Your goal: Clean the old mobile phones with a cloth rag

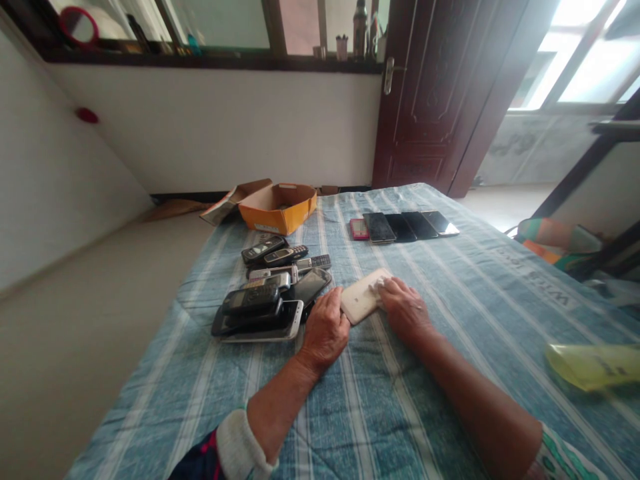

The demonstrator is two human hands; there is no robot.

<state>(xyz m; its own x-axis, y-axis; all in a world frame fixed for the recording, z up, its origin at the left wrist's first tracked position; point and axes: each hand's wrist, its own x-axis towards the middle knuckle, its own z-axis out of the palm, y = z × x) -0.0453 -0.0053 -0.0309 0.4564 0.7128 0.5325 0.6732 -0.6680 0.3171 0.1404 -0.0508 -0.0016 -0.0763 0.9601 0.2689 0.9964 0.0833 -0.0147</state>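
A pale smartphone [361, 298] lies back side up on the blue striped cloth, tilted a little to the right. My left hand [326, 328] is closed on its near left end, with the fingers along the edge. Pinched in my right hand [404, 308] is a crumpled white tissue [380, 288], pressed against the far right part of the phone's back. Close by on the left is a pile of old mobile phones [253, 300], some with keypads; a white-framed smartphone [295, 320] lies at the bottom of it.
An orange cardboard box [280, 213] stands with its lid open beyond the pile. At the back right, several dark smartphones [403, 227] lie in a row beside a small pink-edged device [359, 229]. A yellow translucent packet [593, 365] rests at the right.
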